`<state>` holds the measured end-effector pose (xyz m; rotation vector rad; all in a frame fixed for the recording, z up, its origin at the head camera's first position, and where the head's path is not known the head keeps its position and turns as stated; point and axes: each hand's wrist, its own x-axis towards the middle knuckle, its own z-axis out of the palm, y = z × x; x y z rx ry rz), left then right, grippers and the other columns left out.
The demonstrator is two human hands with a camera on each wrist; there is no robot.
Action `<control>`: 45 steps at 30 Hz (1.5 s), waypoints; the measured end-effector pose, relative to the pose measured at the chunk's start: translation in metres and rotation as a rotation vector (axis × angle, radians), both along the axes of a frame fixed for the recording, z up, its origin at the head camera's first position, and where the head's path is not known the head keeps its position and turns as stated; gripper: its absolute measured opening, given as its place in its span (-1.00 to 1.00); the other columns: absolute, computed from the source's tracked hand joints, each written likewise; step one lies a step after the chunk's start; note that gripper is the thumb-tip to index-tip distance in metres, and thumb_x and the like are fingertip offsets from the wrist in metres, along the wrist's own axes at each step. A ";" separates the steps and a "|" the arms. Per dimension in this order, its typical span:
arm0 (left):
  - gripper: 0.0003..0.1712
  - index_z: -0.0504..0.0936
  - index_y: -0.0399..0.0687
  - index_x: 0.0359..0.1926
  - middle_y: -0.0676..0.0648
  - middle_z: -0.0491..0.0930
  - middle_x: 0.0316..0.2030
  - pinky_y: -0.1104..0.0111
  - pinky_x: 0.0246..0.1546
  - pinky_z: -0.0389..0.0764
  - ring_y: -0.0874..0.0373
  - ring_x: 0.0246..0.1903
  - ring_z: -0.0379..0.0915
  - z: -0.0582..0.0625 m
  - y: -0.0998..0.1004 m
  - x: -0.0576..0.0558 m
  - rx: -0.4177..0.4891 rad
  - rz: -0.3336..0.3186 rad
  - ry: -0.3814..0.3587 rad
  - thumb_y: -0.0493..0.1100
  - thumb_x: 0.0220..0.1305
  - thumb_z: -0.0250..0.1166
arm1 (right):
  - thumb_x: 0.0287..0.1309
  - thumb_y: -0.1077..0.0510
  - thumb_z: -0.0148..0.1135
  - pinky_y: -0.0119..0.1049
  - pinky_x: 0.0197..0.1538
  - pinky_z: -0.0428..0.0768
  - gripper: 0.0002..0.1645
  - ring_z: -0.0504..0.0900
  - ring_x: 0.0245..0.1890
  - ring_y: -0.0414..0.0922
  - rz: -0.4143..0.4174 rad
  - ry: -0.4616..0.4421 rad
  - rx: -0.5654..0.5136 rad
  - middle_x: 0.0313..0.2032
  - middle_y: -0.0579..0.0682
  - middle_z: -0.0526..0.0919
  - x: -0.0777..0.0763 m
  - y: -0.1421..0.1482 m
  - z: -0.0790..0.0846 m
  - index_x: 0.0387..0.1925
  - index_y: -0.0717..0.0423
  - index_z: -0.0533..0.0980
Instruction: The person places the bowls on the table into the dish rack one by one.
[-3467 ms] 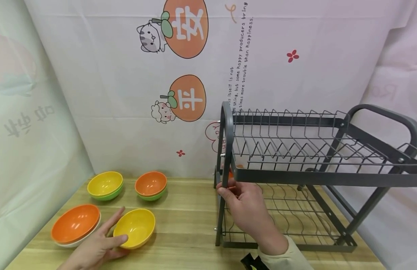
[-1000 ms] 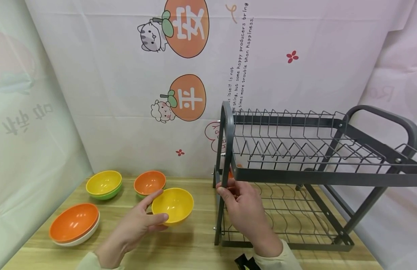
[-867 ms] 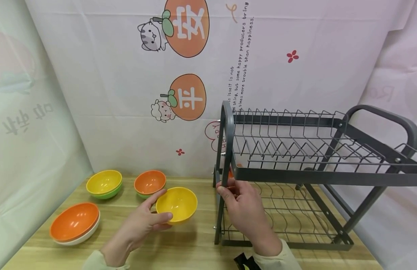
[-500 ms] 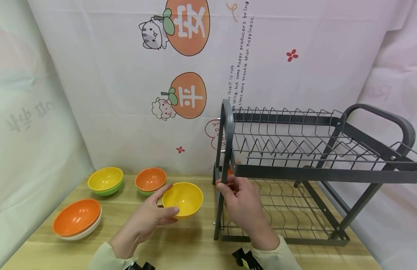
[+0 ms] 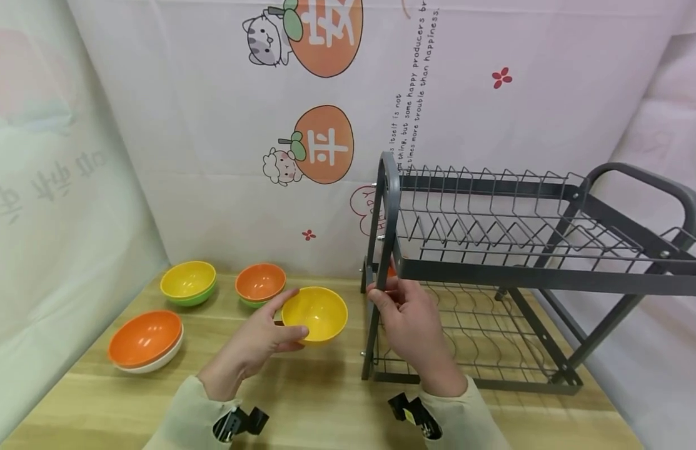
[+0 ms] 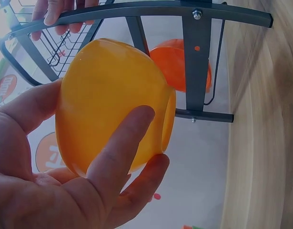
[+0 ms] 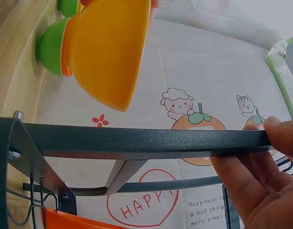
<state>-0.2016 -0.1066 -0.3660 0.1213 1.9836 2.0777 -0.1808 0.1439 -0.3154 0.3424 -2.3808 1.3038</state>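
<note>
Yellow glossy bowl [image 5: 316, 314], round and deep: through the head camera I see it in the left hand [image 5: 257, 340], held above the light wood-grain table [image 5: 314, 412]. The thumb lies on the near rim and the fingers spread round the side. The right hand [image 5: 412, 322] pinches the left front post of a dark grey metal two-tier wire rack [image 5: 528, 275], thumb in front. Left of the bowl, a small orange bowl [image 5: 261, 281] sits in a green one; further left, a second yellow bowl [image 5: 188, 279] nests in a green bowl [image 5: 196, 299]; nearer me, a larger orange bowl [image 5: 145, 337] rests in a white bowl [image 5: 159, 361]. A white printed cloth [image 5: 224, 206] hangs behind.

From the left wrist, I see the held bowl from outside, one finger laid along its wall, others curled at its edges. An orange curved thing [image 6: 170, 57] sits partly hidden behind the rack's frame.

From the right wrist, thumb and fingers clamp the post from opposite faces. The held bowl hangs apart from the post, with red HAPPY lettering [image 7: 141, 205] on the cloth beyond.
</note>
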 end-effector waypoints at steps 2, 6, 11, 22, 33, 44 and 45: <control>-0.07 0.19 0.11 0.37 -0.28 0.08 0.27 0.11 -0.19 0.60 -0.11 -0.18 0.51 0.002 0.000 -0.002 -0.004 0.013 0.004 -0.36 0.00 0.41 | 0.26 -0.02 0.15 -0.21 -0.44 0.50 -0.83 0.43 -0.40 -0.12 0.000 0.003 -0.002 -0.32 -0.12 0.50 -0.002 0.000 0.000 -0.20 -0.08 0.56; -0.07 0.18 0.10 0.38 -0.27 0.08 0.27 0.11 -0.20 0.60 -0.11 -0.18 0.50 0.006 -0.001 -0.006 -0.005 0.011 0.019 -0.38 0.01 0.40 | 0.26 -0.02 0.15 -0.21 -0.46 0.49 -0.80 0.44 -0.39 -0.12 0.002 0.018 -0.013 -0.29 -0.12 0.49 -0.004 0.001 0.000 -0.19 -0.05 0.57; -0.02 0.15 0.11 0.39 -0.24 0.04 0.28 0.11 -0.18 0.60 -0.12 -0.16 0.49 0.006 -0.002 -0.004 0.011 -0.014 0.009 -0.35 -0.01 0.43 | 0.25 -0.02 0.15 -0.21 -0.47 0.49 -0.83 0.44 -0.40 -0.13 -0.008 0.008 -0.014 -0.30 -0.13 0.50 -0.003 0.002 -0.001 -0.20 -0.08 0.57; -0.05 0.15 0.13 0.39 -0.31 0.01 0.29 0.08 -0.13 0.57 -0.11 -0.16 0.51 0.010 0.000 0.011 0.047 -0.051 -0.004 -0.35 0.02 0.40 | 0.27 -0.02 0.13 -0.22 -0.46 0.51 -0.84 0.45 -0.38 -0.13 -0.008 -0.007 0.020 -0.29 -0.14 0.50 0.001 -0.002 -0.001 -0.18 -0.11 0.52; -0.06 0.14 0.12 0.39 -0.35 0.02 0.27 0.06 -0.12 0.56 -0.12 -0.17 0.51 0.020 0.003 0.017 0.083 -0.097 0.004 -0.39 0.04 0.37 | 0.22 -0.05 0.19 -0.22 -0.21 0.57 -0.65 0.52 -0.24 -0.15 -0.045 -0.130 0.102 -0.18 -0.12 0.53 0.008 0.005 0.009 -0.02 -0.01 0.47; -0.05 0.13 0.10 0.40 -0.36 0.04 0.28 0.08 -0.13 0.57 -0.11 -0.12 0.49 0.025 0.003 0.022 0.071 -0.122 0.015 -0.37 0.05 0.38 | 0.17 -0.11 0.21 -0.13 -0.05 0.57 -0.53 0.57 -0.08 -0.13 0.011 -0.250 0.121 -0.04 -0.07 0.55 0.020 0.021 0.021 0.08 -0.10 0.39; -0.05 0.12 0.09 0.40 -0.36 0.04 0.28 0.08 -0.14 0.57 -0.11 -0.11 0.48 0.026 0.003 0.023 0.074 -0.132 0.017 -0.36 0.05 0.38 | 0.16 -0.13 0.21 -0.12 -0.06 0.57 -0.52 0.57 -0.09 -0.11 0.014 -0.260 0.136 -0.03 -0.06 0.55 0.022 0.022 0.022 0.07 -0.10 0.39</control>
